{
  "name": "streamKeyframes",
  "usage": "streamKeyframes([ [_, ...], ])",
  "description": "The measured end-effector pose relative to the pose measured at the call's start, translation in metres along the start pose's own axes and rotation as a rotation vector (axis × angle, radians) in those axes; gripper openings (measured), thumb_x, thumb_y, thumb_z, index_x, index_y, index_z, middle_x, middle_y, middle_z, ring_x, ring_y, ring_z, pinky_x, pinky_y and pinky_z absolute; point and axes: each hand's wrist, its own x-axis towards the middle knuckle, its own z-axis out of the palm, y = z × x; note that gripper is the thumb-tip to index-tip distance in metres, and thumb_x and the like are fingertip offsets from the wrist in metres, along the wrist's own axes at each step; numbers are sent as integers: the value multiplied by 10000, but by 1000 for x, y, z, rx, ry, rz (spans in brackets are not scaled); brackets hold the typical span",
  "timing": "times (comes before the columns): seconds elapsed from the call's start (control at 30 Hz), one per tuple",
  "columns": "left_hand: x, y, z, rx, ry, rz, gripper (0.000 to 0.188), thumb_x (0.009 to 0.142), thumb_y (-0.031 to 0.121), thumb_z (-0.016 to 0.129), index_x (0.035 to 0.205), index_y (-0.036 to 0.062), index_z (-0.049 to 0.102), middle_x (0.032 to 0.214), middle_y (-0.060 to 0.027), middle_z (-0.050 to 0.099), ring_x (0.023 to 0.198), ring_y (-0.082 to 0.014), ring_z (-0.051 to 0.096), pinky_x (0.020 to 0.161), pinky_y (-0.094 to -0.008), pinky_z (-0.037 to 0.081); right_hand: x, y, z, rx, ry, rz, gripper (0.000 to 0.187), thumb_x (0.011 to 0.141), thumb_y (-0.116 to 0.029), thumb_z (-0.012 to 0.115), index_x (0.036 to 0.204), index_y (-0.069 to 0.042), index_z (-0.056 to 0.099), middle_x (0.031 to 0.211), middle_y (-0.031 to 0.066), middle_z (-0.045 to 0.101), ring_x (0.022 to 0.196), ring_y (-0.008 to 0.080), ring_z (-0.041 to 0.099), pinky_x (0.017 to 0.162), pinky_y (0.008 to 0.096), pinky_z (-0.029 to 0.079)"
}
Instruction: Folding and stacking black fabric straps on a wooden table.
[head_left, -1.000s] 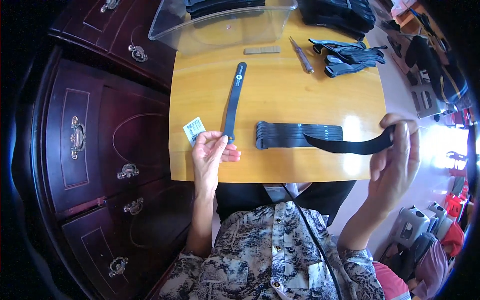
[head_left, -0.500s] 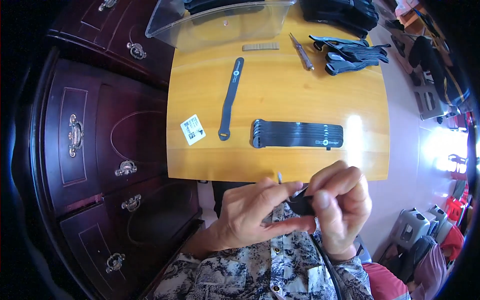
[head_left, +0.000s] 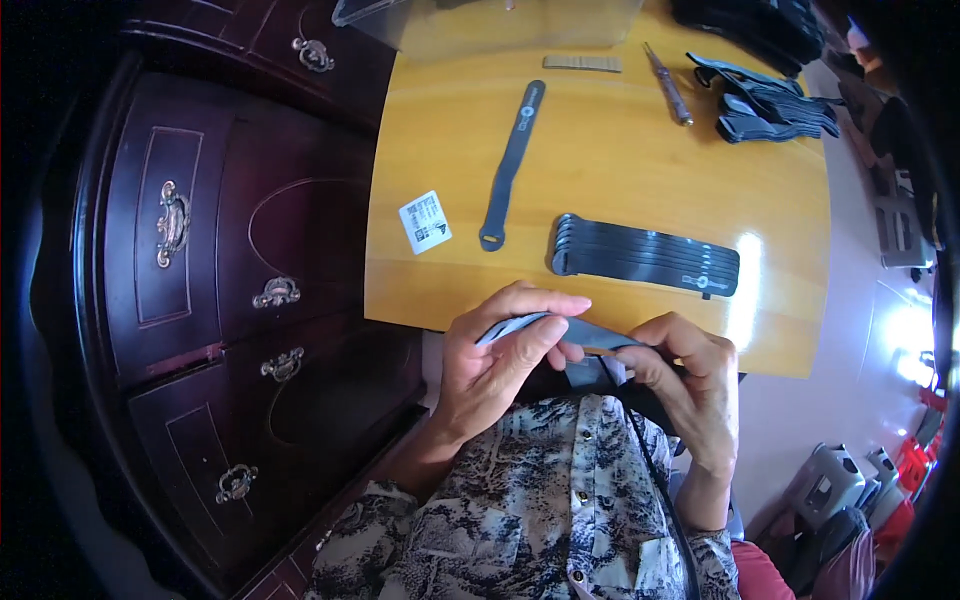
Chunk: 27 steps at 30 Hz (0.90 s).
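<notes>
In front of my shirt, both hands hold a dark grey strap (head_left: 598, 336) stretched between them. My left hand (head_left: 488, 365) pinches its left part between thumb and fingers, with a pale end sticking out past the thumb. The fingers of my right hand (head_left: 700, 375) close on the right end and partly hide it. A thin tan edge shows just under the strap near the right fingertips. Beyond my hands, a fanned row of black straps (head_left: 640, 255) lies on the yellow table (head_left: 450, 285). Left of that row lies a single black strap (head_left: 510, 165) with a slotted end.
A white square label (head_left: 426, 222) lies at the table's left. Farther back are a tan ridged strip (head_left: 583, 63), a slim screwdriver (head_left: 668, 85), a bundle of dark straps (head_left: 770, 105) and a clear plastic bin (head_left: 480, 30). Dark wooden drawers (head_left: 180, 440) stand close on the left.
My hands have moved up toward the table edge and changed grip. The strap, mostly hidden and bunched before, is now drawn out between them. The view has shifted and tilted.
</notes>
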Motion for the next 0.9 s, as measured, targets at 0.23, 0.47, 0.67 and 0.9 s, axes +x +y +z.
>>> streamKeyframes([
  [0.23,4,-2,-21,533,76,261,165,784,-56,689,938,1,677,936,-121,669,785,-167,652,685,-248,506,6,18,-6,-223,64,-162,133,810,-119,701,863,-15,636,742,117,650,640,259,637,589,317,492],
  [0.47,7,-31,-23,439,-36,9,170,866,-50,592,1023,-31,657,882,-97,646,780,-148,660,712,-227,539,0,41,-31,-290,21,40,138,812,-125,698,885,-23,641,784,128,658,670,278,646,610,326,498],
  [0.67,12,-47,-13,394,83,-173,138,870,-49,595,999,-66,641,896,-80,602,755,-143,652,665,-232,532,-2,61,-57,-124,43,188,184,815,-135,712,867,31,654,627,53,620,562,80,553,531,228,451],
  [0.9,17,-60,-14,259,160,-192,143,868,-40,608,1007,-51,637,865,-105,657,725,-149,660,667,-233,540,-2,72,-67,146,141,289,185,884,-164,654,928,15,645,687,12,631,558,47,494,504,187,400],
])
